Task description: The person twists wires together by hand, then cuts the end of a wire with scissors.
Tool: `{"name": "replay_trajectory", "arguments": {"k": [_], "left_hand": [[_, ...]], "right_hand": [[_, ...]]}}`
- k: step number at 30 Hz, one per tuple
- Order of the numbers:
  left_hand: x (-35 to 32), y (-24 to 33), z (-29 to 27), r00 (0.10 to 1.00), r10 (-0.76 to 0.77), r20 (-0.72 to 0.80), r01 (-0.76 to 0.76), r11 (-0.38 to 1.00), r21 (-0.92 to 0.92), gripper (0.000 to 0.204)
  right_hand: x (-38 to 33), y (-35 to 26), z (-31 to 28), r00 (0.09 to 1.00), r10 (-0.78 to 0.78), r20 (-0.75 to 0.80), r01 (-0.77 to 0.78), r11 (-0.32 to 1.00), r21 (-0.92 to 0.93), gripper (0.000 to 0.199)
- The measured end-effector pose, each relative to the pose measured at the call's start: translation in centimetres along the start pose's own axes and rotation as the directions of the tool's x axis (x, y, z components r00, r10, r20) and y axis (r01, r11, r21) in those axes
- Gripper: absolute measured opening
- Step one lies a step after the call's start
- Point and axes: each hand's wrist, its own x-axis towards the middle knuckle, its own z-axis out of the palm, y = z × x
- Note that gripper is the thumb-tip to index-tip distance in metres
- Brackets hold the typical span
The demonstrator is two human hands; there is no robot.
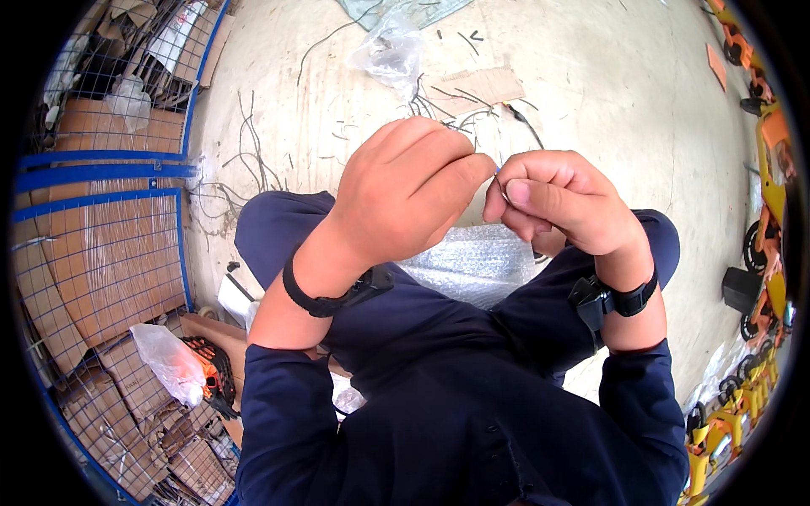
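Observation:
In front of my chest, both hands come together over my crossed legs. My left hand point(409, 190) is closed in a pinch, back of the hand up, at the blue end of a thin wire point(497, 169). Thumb and bent fingers of my right hand point(569, 198) grip the same wire's dark part, which curves in under the thumb. Most of the wire is hidden by the fingers. Below the hands, between my legs, lies a sheet of bubble wrap point(477, 266).
Dark cable offcuts point(253, 148) lie scattered on the floor, several beside a flat cardboard piece point(477, 91) and a clear plastic bag point(392, 55). At left stands a blue mesh cage point(101, 179) of cardboard. An orange-black object point(211, 375) sits near it. Yellow-orange wheeled machines point(769, 181) line the right.

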Motion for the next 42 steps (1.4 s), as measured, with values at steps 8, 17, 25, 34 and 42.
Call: {"name": "replay_trajectory", "arguments": {"k": [8,17,25,34,42], "left_hand": [[0.0,0.1,-0.2,0.998,0.004,-0.065,-0.003,1.0,0.028,0.028],[-0.1,0.1,-0.1,0.987,-0.008,-0.159,0.02,0.997,0.075,0.026],[-0.3,0.2,0.0,0.989,-0.022,-0.144,0.03,0.998,0.047,0.028],[0.0,-0.1,0.2,0.984,-0.017,-0.18,0.024,0.999,0.037,0.024],[0.1,0.0,0.0,0.983,-0.058,-0.176,0.058,0.998,-0.001,0.026]], "right_hand": [[0.2,0.4,0.2,0.999,-0.033,0.024,0.03,0.995,0.097,0.02],[0.4,0.5,0.5,0.999,-0.023,0.037,0.019,0.996,0.088,0.022],[0.5,1.0,0.0,0.996,-0.083,-0.013,0.084,0.996,0.038,0.018],[0.3,0.4,0.4,0.991,-0.083,-0.109,0.074,0.993,-0.087,0.016],[0.3,0.4,1.4,0.951,-0.099,-0.292,0.055,0.986,-0.155,0.015]]}}
